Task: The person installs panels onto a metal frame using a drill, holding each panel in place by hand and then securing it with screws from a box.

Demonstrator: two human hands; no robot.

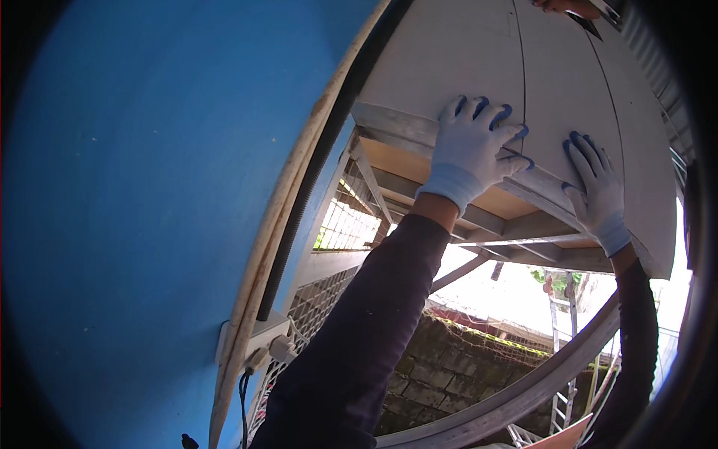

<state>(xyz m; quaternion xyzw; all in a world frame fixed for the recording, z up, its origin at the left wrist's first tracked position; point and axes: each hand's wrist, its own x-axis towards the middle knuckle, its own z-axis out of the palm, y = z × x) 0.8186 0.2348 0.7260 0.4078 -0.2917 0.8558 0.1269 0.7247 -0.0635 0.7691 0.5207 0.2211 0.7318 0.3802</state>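
A wide pale grey panel with dark lines across it lies over a metal frame. My left hand, in a white glove with blue fingertips, rests at the panel's near edge with its fingers spread. To the right, my right hand, gloved alike, lies with its fingers stretched out against the panel's surface. Neither hand shows anything gripped in it. At the top right, another person's hand is partly in view beside a dark-edged thing I cannot make out.
A blue wall fills the left, with a black corrugated hose along its edge. Plugs sit in a white outlet box. Below are a curved-looking metal beam, a block wall and a ladder.
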